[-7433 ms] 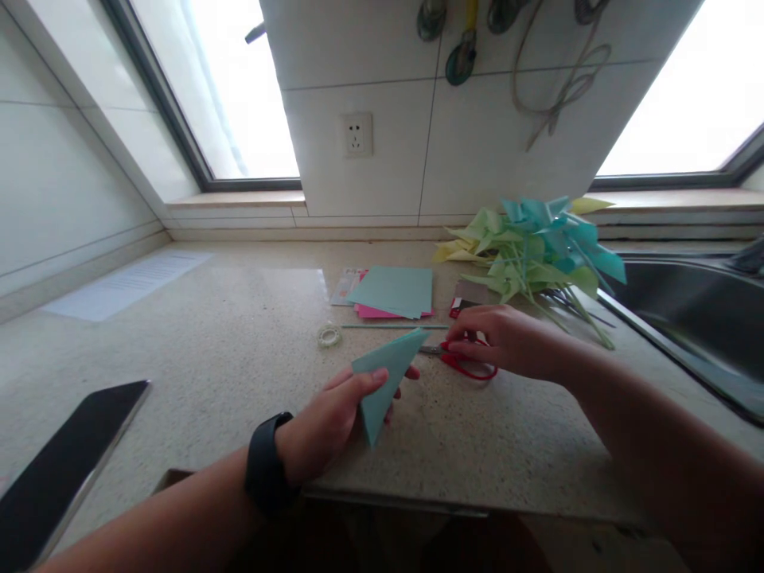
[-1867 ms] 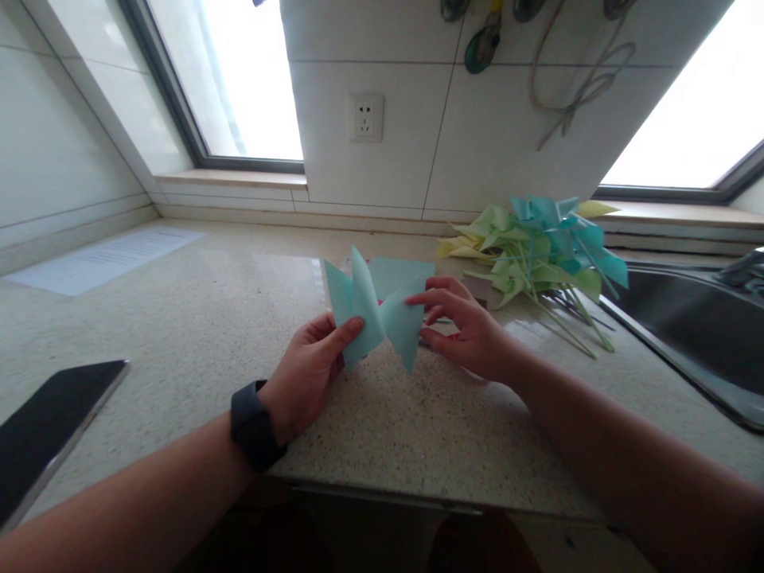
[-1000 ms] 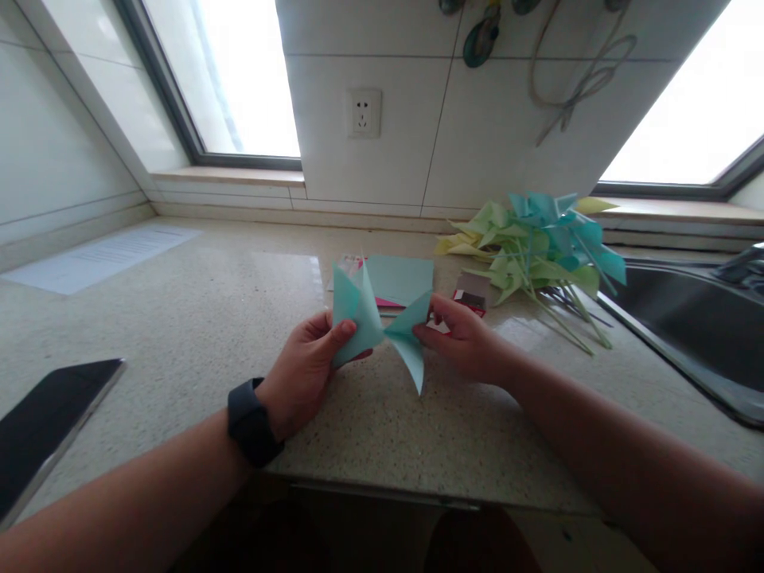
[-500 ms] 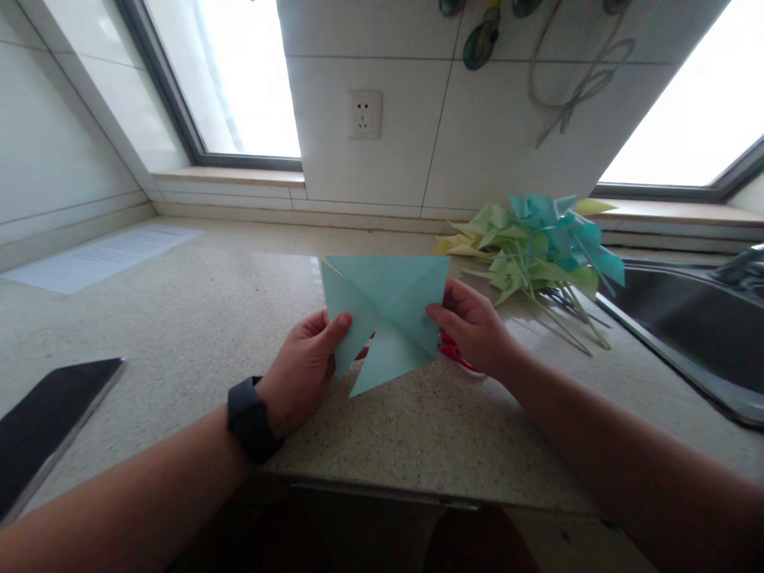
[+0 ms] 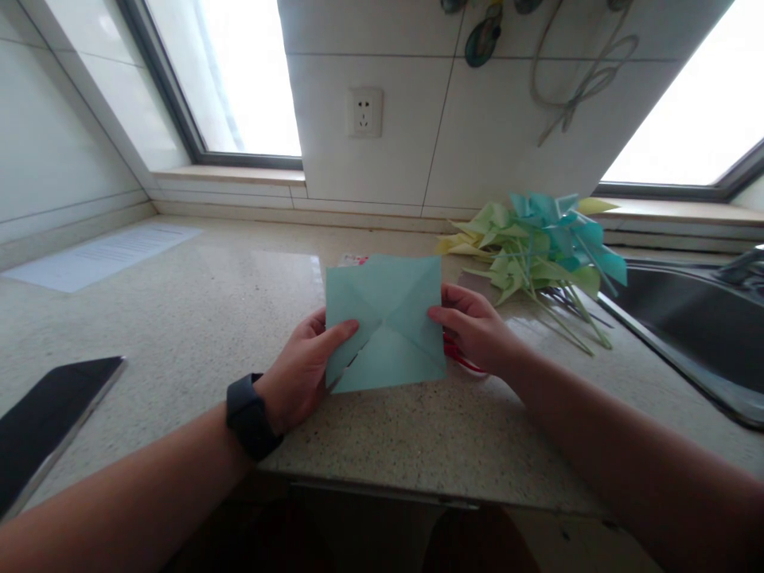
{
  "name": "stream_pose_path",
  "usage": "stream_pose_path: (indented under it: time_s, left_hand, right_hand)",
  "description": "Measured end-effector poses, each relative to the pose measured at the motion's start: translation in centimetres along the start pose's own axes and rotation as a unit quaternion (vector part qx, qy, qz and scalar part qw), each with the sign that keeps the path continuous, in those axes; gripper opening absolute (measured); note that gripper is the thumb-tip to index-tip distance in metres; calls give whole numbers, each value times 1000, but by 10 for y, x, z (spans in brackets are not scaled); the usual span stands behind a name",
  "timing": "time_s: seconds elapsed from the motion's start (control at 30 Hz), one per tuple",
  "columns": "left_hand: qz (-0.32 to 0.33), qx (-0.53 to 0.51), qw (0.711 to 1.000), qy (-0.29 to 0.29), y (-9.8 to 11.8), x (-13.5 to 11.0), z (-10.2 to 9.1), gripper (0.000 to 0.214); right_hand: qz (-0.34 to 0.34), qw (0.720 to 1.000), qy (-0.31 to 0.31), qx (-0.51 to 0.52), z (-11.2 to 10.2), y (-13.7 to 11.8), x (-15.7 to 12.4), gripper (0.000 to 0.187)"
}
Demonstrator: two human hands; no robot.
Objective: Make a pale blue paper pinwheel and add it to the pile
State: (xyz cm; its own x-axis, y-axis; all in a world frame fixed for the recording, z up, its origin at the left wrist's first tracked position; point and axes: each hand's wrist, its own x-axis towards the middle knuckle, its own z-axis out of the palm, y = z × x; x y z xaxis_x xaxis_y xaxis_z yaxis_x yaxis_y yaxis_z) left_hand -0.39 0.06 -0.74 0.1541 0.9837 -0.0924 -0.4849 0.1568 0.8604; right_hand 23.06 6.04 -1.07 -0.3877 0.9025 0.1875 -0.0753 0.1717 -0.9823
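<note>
A square teal paper sheet (image 5: 387,322) with diagonal creases and cuts from its corners is held flat and open above the counter. My left hand (image 5: 304,370), with a black watch on the wrist, pinches its left edge, thumb on top. My right hand (image 5: 477,330) pinches the right edge. Red scissors (image 5: 462,362) lie on the counter under my right hand, mostly hidden.
A pile of green, yellow and teal paper pinwheels (image 5: 537,239) on sticks lies at the back right. A steel sink (image 5: 698,326) is at the far right. A dark phone (image 5: 48,414) lies at the left. A printed sheet (image 5: 101,255) lies far left. More paper (image 5: 352,260) peeks out behind the sheet.
The folded teal paper has been spread out from a bunched, creased shape into a flat square between both hands. The scissors, in my right hand at first, lie on the counter.
</note>
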Motion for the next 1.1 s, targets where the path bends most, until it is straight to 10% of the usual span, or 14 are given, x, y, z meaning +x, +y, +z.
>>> stream_pose_path:
  time_s: [1.1]
  left_hand:
    - [38,5,998,-50,0,0,-2,45]
  right_hand:
    - [-38,994,-96,46,-6,-1,1,41]
